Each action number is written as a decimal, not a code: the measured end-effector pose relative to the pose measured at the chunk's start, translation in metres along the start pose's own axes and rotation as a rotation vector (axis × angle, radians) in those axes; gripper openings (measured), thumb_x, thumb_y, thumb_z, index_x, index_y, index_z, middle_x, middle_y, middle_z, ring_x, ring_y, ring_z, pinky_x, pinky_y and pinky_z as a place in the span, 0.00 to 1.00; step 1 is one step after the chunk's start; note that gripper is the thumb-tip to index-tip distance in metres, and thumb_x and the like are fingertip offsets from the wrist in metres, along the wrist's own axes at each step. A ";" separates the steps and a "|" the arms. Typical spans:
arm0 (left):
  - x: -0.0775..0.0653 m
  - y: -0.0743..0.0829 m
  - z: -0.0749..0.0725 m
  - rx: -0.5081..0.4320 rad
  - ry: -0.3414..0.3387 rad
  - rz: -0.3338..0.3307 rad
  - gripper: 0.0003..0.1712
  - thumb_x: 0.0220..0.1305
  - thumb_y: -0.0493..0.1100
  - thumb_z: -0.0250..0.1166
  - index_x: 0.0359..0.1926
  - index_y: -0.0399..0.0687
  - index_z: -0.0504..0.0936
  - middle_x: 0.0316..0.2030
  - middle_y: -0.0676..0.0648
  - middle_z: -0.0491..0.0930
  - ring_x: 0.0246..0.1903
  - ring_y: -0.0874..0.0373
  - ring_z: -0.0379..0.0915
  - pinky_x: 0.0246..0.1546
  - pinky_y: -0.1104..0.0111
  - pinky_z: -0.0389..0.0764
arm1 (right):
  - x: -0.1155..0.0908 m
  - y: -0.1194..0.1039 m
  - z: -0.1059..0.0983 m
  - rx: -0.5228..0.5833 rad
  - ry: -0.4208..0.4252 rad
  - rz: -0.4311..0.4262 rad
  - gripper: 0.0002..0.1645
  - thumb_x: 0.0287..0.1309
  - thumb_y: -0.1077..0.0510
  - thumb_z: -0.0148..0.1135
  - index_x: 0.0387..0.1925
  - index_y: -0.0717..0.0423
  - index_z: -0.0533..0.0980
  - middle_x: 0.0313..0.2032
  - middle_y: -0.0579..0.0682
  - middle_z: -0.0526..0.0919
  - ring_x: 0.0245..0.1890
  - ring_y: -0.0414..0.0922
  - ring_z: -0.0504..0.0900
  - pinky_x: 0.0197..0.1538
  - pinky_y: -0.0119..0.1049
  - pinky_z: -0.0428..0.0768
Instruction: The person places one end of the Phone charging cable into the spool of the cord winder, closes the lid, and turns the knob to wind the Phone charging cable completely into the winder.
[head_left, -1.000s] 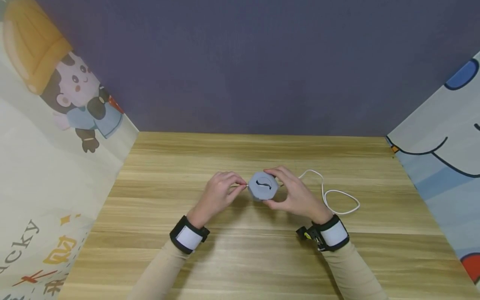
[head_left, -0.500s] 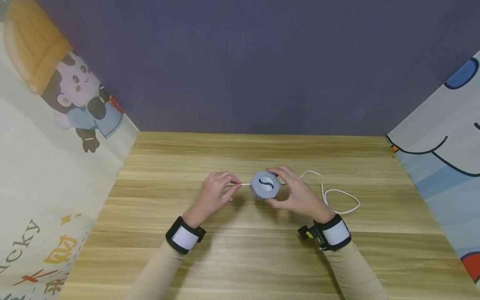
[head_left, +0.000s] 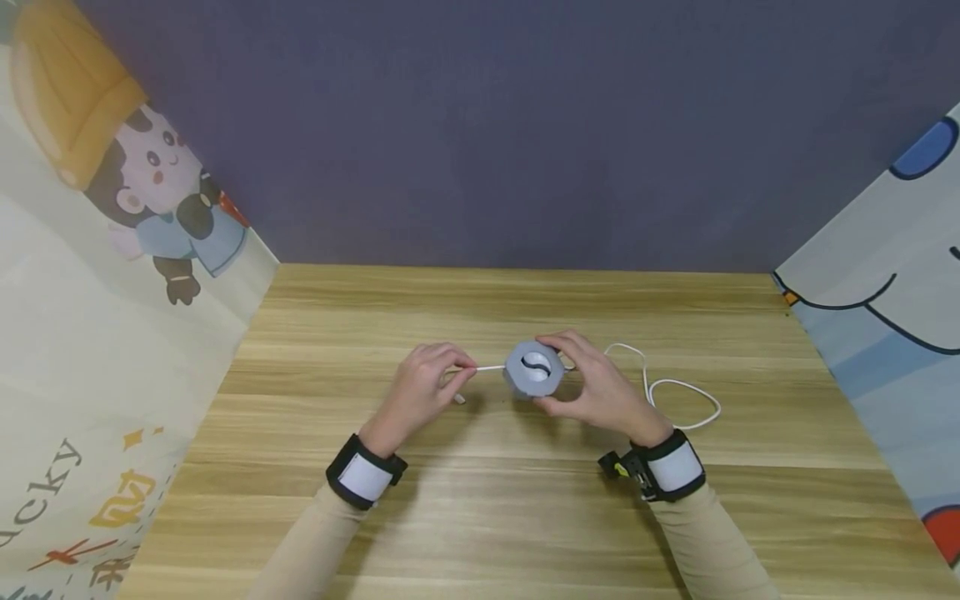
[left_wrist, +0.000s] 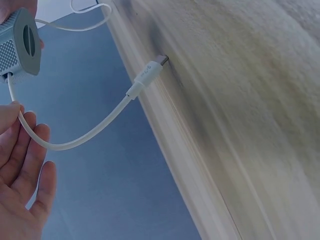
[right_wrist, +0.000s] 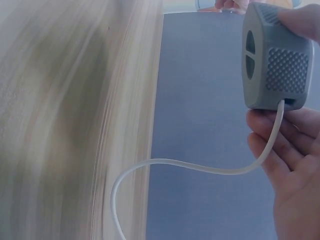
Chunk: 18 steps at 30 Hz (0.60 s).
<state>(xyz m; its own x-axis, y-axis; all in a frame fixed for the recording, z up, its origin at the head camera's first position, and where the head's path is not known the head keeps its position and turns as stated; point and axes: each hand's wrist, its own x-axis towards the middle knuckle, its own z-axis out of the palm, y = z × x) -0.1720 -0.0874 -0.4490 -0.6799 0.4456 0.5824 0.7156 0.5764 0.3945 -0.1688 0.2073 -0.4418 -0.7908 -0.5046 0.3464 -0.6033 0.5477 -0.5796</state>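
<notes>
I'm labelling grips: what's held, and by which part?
Left hand pinches the white cable partway between plug and grey case; right hand grips the case by opposite sides.

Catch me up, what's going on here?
A person is handling a grey case with a white cable coming out of two sides. The right hand holds the case between thumb and fingers, while the left hand pinches the cable, which runs straight between them. The plug is free beyond the left hand; at the other side, the cable lies looped on the table.
</notes>
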 end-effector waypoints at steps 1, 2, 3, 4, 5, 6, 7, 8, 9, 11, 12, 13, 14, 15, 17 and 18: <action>0.000 0.000 0.000 0.001 0.003 0.001 0.04 0.61 0.38 0.75 0.35 0.44 0.87 0.35 0.49 0.88 0.37 0.55 0.84 0.45 0.59 0.85 | 0.000 0.000 0.000 0.000 0.000 0.004 0.50 0.45 0.48 0.83 0.69 0.56 0.71 0.58 0.50 0.78 0.58 0.49 0.79 0.59 0.54 0.81; -0.001 -0.001 -0.001 0.001 0.006 0.001 0.04 0.61 0.38 0.75 0.35 0.44 0.87 0.35 0.49 0.88 0.37 0.55 0.84 0.46 0.59 0.85 | -0.001 0.000 -0.001 -0.002 -0.001 0.009 0.50 0.45 0.48 0.83 0.69 0.56 0.71 0.58 0.50 0.78 0.58 0.49 0.79 0.60 0.54 0.81; -0.001 -0.001 -0.001 0.001 0.008 -0.001 0.04 0.60 0.38 0.75 0.35 0.44 0.87 0.35 0.49 0.88 0.37 0.55 0.84 0.46 0.58 0.85 | -0.001 -0.001 -0.001 -0.001 -0.001 0.014 0.50 0.45 0.48 0.83 0.69 0.56 0.71 0.58 0.50 0.78 0.58 0.49 0.79 0.60 0.55 0.81; -0.002 -0.001 -0.001 0.002 0.009 -0.004 0.05 0.60 0.37 0.76 0.35 0.44 0.87 0.35 0.49 0.88 0.37 0.55 0.84 0.46 0.58 0.85 | -0.001 0.000 -0.002 0.000 -0.002 0.015 0.50 0.46 0.48 0.83 0.69 0.57 0.71 0.58 0.50 0.78 0.58 0.50 0.79 0.59 0.55 0.81; -0.003 -0.002 -0.001 0.002 0.010 -0.007 0.05 0.60 0.37 0.76 0.35 0.44 0.87 0.35 0.49 0.88 0.37 0.54 0.84 0.46 0.58 0.85 | -0.001 -0.001 -0.002 0.003 -0.002 0.018 0.50 0.46 0.48 0.83 0.69 0.57 0.71 0.58 0.50 0.78 0.58 0.50 0.78 0.59 0.55 0.81; -0.003 -0.003 -0.001 0.004 0.010 -0.010 0.05 0.59 0.36 0.76 0.35 0.44 0.87 0.35 0.49 0.88 0.37 0.54 0.84 0.47 0.58 0.85 | -0.002 -0.001 -0.002 0.004 0.000 0.018 0.50 0.46 0.49 0.82 0.69 0.57 0.71 0.58 0.50 0.78 0.58 0.50 0.79 0.59 0.55 0.81; -0.004 -0.003 -0.001 0.004 0.014 -0.010 0.05 0.59 0.36 0.76 0.35 0.44 0.87 0.35 0.49 0.88 0.37 0.54 0.84 0.47 0.57 0.85 | -0.002 -0.001 -0.003 0.005 0.002 0.019 0.50 0.46 0.49 0.82 0.69 0.58 0.71 0.58 0.51 0.78 0.58 0.50 0.79 0.59 0.56 0.81; -0.004 -0.004 -0.001 0.005 0.014 -0.011 0.05 0.59 0.36 0.76 0.35 0.44 0.87 0.35 0.49 0.88 0.37 0.54 0.84 0.47 0.57 0.85 | -0.002 -0.001 -0.003 0.004 0.004 0.020 0.50 0.46 0.49 0.82 0.69 0.58 0.71 0.58 0.51 0.78 0.58 0.50 0.79 0.59 0.55 0.81; -0.005 -0.004 -0.002 0.008 0.014 -0.012 0.05 0.59 0.36 0.76 0.36 0.44 0.87 0.35 0.49 0.88 0.37 0.54 0.84 0.47 0.57 0.85 | -0.003 -0.001 -0.003 0.005 0.007 0.020 0.50 0.46 0.49 0.82 0.69 0.58 0.71 0.58 0.51 0.78 0.58 0.50 0.79 0.59 0.56 0.81; -0.005 -0.005 -0.002 0.009 0.013 -0.015 0.04 0.60 0.37 0.76 0.36 0.44 0.87 0.35 0.49 0.88 0.37 0.54 0.84 0.46 0.58 0.85 | -0.003 0.000 -0.003 0.002 0.009 0.018 0.50 0.46 0.49 0.82 0.69 0.57 0.70 0.58 0.51 0.78 0.58 0.50 0.79 0.59 0.56 0.81; -0.005 -0.005 -0.002 0.009 0.012 -0.015 0.04 0.60 0.37 0.75 0.36 0.44 0.88 0.35 0.49 0.88 0.37 0.54 0.84 0.46 0.58 0.85 | -0.003 0.000 -0.003 0.001 0.011 0.017 0.50 0.46 0.49 0.82 0.69 0.57 0.70 0.58 0.51 0.78 0.58 0.50 0.79 0.59 0.56 0.81; -0.006 -0.005 -0.002 0.011 0.010 -0.017 0.04 0.61 0.37 0.75 0.36 0.44 0.88 0.35 0.49 0.88 0.37 0.54 0.84 0.46 0.58 0.85 | -0.003 0.000 -0.003 0.001 0.012 0.017 0.50 0.46 0.48 0.82 0.69 0.56 0.70 0.58 0.51 0.78 0.58 0.50 0.79 0.59 0.55 0.81; -0.006 -0.006 -0.002 0.013 0.010 -0.018 0.04 0.61 0.38 0.75 0.36 0.44 0.88 0.35 0.49 0.88 0.37 0.54 0.84 0.46 0.58 0.85 | -0.003 0.000 -0.003 0.001 0.012 0.017 0.49 0.46 0.48 0.82 0.69 0.55 0.70 0.58 0.51 0.78 0.58 0.50 0.79 0.58 0.56 0.81; -0.007 -0.006 -0.002 0.013 0.009 -0.021 0.04 0.61 0.38 0.75 0.36 0.44 0.88 0.35 0.49 0.88 0.37 0.54 0.84 0.46 0.58 0.85 | -0.003 0.001 -0.003 0.003 0.012 0.016 0.49 0.47 0.48 0.82 0.69 0.55 0.70 0.58 0.51 0.78 0.58 0.50 0.79 0.58 0.56 0.81; -0.008 -0.007 -0.003 0.013 0.008 -0.025 0.03 0.61 0.38 0.74 0.35 0.44 0.88 0.35 0.49 0.88 0.37 0.54 0.84 0.46 0.58 0.85 | -0.003 0.000 -0.004 0.008 0.015 0.015 0.49 0.47 0.48 0.82 0.69 0.54 0.70 0.58 0.51 0.78 0.58 0.50 0.79 0.58 0.56 0.81; -0.008 -0.007 -0.003 0.014 0.009 -0.026 0.03 0.61 0.38 0.75 0.35 0.44 0.88 0.35 0.49 0.88 0.37 0.54 0.84 0.46 0.58 0.85 | -0.003 0.001 -0.004 0.009 0.015 0.017 0.49 0.47 0.48 0.82 0.69 0.54 0.70 0.58 0.51 0.78 0.58 0.50 0.79 0.58 0.56 0.81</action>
<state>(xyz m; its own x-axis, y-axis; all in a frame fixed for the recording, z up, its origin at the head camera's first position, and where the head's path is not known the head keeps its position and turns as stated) -0.1711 -0.0973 -0.4539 -0.6968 0.4238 0.5787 0.6953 0.5973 0.3997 -0.1670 0.2118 -0.4405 -0.8025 -0.4853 0.3471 -0.5888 0.5499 -0.5924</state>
